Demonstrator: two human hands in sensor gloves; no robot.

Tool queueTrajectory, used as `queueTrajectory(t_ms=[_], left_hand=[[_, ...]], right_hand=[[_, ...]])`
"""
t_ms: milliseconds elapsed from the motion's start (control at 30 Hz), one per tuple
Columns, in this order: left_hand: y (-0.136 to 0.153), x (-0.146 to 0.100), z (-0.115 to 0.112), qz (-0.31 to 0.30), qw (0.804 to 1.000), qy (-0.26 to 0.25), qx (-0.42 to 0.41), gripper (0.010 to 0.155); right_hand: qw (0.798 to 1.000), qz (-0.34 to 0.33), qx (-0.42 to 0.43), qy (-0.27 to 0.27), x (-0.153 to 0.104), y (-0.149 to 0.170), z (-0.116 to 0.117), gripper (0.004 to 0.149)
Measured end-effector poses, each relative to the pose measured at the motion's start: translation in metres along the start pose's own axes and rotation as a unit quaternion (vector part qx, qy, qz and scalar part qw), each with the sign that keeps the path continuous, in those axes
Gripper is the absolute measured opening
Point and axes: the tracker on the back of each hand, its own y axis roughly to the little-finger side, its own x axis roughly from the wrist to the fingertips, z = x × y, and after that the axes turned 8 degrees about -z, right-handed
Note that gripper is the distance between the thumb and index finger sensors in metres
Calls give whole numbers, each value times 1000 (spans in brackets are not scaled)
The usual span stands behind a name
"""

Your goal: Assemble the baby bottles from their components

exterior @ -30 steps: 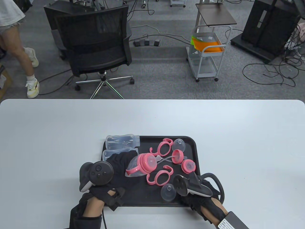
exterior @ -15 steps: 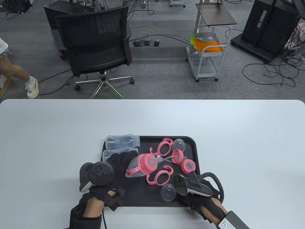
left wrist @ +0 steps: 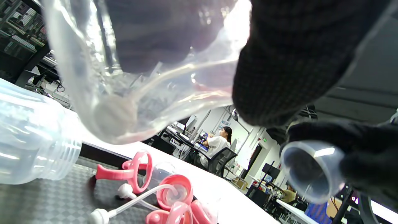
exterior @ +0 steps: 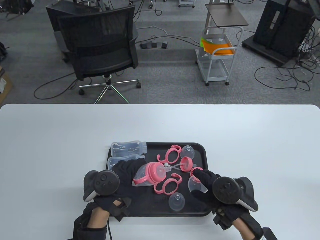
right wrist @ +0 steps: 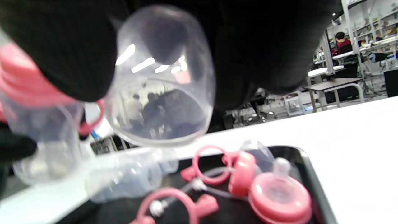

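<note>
We see the left hand [exterior: 125,172] gripping a bottle [exterior: 147,175] with pink collar at the tray's [exterior: 203,155] 9 o'clock side, while the right hand [exterior: 212,185] pinches a clear cap [exterior: 196,185] at 4 o'clock, over the tabletop [exterior: 50,140].

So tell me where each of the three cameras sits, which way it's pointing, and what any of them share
Table view: above the table, looking down at the black tray; both gloved hands enter from below, left hand, right hand.
Left wrist view: under the left hand, low over the tray, looking across it; dark fingers grip the assembled bottle.
Right wrist view: under the right hand, looking across the tray; fingers hold the clear cap.
Shared: all three show that clear cap and the pink handle rings.
</note>
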Motion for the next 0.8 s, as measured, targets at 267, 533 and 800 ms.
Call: queueTrajectory(t_ms=[267, 533, 800], left_hand=[[-12, 5, -12, -18, 998, 43, 43, 102], [-22, 10, -24, -34, 994, 71, 72, 102], [-31, 11, -28, -46, 992, 79, 89, 102]], right_hand=[[985, -50, 141, 85, -5, -4, -5, 74], [986, -65, 145, 55, 0, -14, 13, 74], [988, -79, 123, 53, 1, -24, 25, 75]])
